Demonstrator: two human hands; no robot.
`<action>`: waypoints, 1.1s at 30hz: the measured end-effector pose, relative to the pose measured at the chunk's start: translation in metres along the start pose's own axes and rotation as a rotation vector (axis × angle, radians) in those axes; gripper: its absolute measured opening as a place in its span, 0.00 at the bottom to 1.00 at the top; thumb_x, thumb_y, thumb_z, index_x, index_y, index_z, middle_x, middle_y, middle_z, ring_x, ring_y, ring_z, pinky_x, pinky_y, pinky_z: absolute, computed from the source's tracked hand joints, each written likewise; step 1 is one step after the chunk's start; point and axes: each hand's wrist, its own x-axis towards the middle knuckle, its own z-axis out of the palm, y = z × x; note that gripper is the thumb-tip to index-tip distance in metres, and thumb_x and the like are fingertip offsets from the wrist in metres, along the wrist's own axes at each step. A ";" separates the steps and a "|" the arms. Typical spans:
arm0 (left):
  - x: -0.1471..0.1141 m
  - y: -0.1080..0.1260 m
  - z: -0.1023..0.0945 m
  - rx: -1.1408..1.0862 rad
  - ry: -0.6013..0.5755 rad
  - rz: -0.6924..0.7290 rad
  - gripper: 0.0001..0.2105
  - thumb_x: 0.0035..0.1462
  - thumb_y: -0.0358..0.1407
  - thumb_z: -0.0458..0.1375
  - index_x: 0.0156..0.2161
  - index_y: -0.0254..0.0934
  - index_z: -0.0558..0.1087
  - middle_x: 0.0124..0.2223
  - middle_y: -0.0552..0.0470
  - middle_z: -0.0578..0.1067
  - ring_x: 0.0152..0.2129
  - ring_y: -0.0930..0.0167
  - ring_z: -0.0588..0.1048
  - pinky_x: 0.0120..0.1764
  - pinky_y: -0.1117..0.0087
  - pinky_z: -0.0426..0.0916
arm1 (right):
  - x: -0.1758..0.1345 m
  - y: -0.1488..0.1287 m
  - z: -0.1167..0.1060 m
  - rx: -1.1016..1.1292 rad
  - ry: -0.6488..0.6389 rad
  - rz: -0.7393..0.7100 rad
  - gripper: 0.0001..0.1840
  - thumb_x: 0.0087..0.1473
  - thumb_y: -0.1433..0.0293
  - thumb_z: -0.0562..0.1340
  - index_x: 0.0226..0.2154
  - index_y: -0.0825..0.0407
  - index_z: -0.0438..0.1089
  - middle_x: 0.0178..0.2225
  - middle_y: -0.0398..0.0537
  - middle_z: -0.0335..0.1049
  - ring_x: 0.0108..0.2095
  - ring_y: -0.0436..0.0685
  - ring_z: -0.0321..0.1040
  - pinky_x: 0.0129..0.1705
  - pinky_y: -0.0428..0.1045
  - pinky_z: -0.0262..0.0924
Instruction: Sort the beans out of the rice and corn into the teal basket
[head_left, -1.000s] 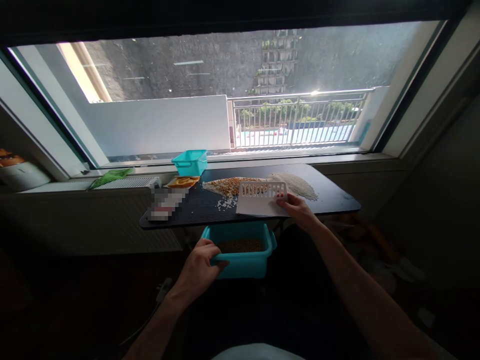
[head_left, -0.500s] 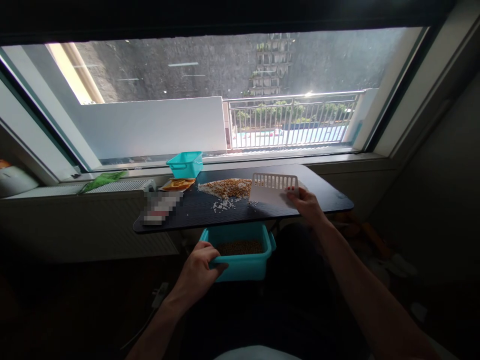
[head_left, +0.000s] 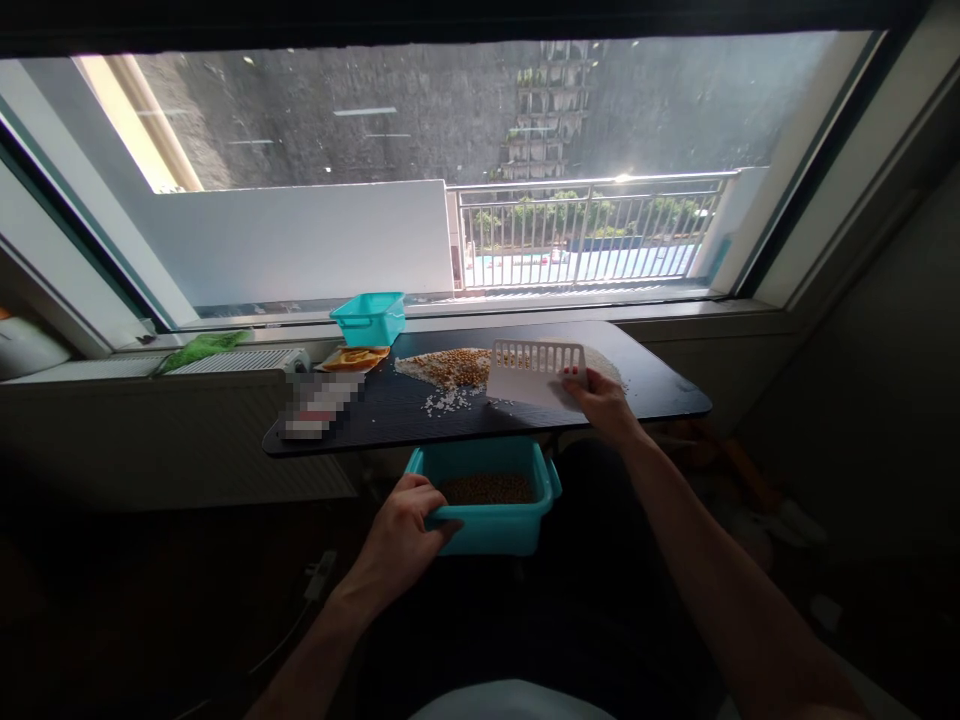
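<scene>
My left hand [head_left: 409, 525] is closed on the near left rim of a turquoise plastic bin [head_left: 487, 530], held just below the table's front edge. Brownish grains [head_left: 491, 489] cover its bottom. My right hand [head_left: 604, 402] pinches the right end of a white plastic plate with a row of slots [head_left: 529, 388], tilted up over the table. Left of the plate lies a heap of golden-brown kernels [head_left: 454, 366] mixed with white grains. Loose white bits [head_left: 446, 401] are scattered in front of the heap. More pale grains [head_left: 604, 365] lie behind and right of the plate, partly hidden.
The dark table [head_left: 660, 395] stands against a window sill. A second turquoise bin [head_left: 369, 320] sits at its back left, near a packet with an orange-brown picture [head_left: 354, 359] and a blurred-out item [head_left: 322, 405]. A green cloth [head_left: 202, 350] lies on the radiator [head_left: 259, 363].
The slotted plate and my right hand have shifted slightly left, showing more pale grains behind. My left hand stays on the bin, which sits slightly further right in view.
</scene>
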 end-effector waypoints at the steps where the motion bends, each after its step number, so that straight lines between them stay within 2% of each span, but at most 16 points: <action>1: 0.000 0.001 0.000 -0.004 -0.008 -0.001 0.07 0.51 0.32 0.63 0.23 0.38 0.72 0.32 0.50 0.73 0.42 0.61 0.72 0.44 0.61 0.70 | 0.000 0.001 -0.001 -0.002 -0.001 0.005 0.31 0.33 0.46 0.71 0.34 0.52 0.77 0.30 0.46 0.76 0.31 0.57 0.72 0.35 0.52 0.68; 7: 0.003 0.003 -0.003 -0.019 -0.049 -0.003 0.08 0.52 0.32 0.62 0.23 0.38 0.71 0.30 0.51 0.73 0.41 0.62 0.71 0.44 0.61 0.70 | -0.003 -0.002 -0.001 -0.027 -0.024 0.045 0.30 0.34 0.47 0.71 0.35 0.51 0.77 0.30 0.46 0.76 0.31 0.57 0.72 0.36 0.52 0.68; 13: 0.008 0.007 -0.008 -0.010 -0.054 -0.014 0.08 0.51 0.30 0.63 0.23 0.38 0.71 0.30 0.51 0.74 0.38 0.62 0.72 0.41 0.62 0.70 | -0.016 -0.030 -0.010 -0.058 -0.126 0.079 0.26 0.35 0.52 0.73 0.33 0.52 0.79 0.28 0.45 0.77 0.29 0.55 0.71 0.32 0.50 0.67; 15: 0.008 0.009 -0.008 -0.011 -0.061 -0.012 0.09 0.51 0.31 0.63 0.22 0.38 0.70 0.30 0.51 0.74 0.37 0.63 0.73 0.39 0.63 0.71 | -0.021 -0.037 -0.016 -0.047 -0.144 0.103 0.25 0.38 0.52 0.73 0.35 0.51 0.79 0.31 0.46 0.78 0.30 0.55 0.71 0.33 0.50 0.67; 20: 0.007 0.013 -0.005 0.004 -0.069 0.044 0.09 0.52 0.29 0.62 0.22 0.38 0.70 0.26 0.52 0.73 0.34 0.63 0.73 0.37 0.63 0.70 | -0.024 -0.041 -0.023 0.003 0.031 0.149 0.24 0.36 0.52 0.74 0.34 0.49 0.78 0.33 0.45 0.78 0.32 0.56 0.72 0.37 0.51 0.68; 24: 0.005 0.011 -0.002 0.009 -0.062 0.103 0.10 0.52 0.29 0.62 0.23 0.38 0.69 0.25 0.53 0.74 0.32 0.63 0.74 0.35 0.63 0.70 | -0.023 -0.035 -0.022 -0.015 0.049 0.193 0.24 0.35 0.51 0.74 0.33 0.48 0.78 0.33 0.44 0.78 0.32 0.55 0.71 0.36 0.50 0.69; 28: 0.005 0.005 0.000 -0.008 -0.118 0.183 0.09 0.50 0.26 0.62 0.23 0.38 0.68 0.24 0.54 0.74 0.32 0.64 0.74 0.36 0.63 0.71 | -0.030 -0.028 -0.025 -0.075 0.082 0.235 0.23 0.36 0.51 0.74 0.32 0.48 0.77 0.32 0.46 0.77 0.32 0.57 0.72 0.34 0.51 0.71; 33: 0.010 -0.001 -0.007 -0.050 -0.204 0.206 0.08 0.54 0.28 0.60 0.25 0.39 0.69 0.25 0.54 0.73 0.32 0.65 0.74 0.37 0.64 0.71 | -0.045 -0.030 -0.040 -0.150 0.093 0.301 0.24 0.36 0.49 0.73 0.32 0.48 0.78 0.34 0.47 0.79 0.35 0.60 0.74 0.40 0.53 0.72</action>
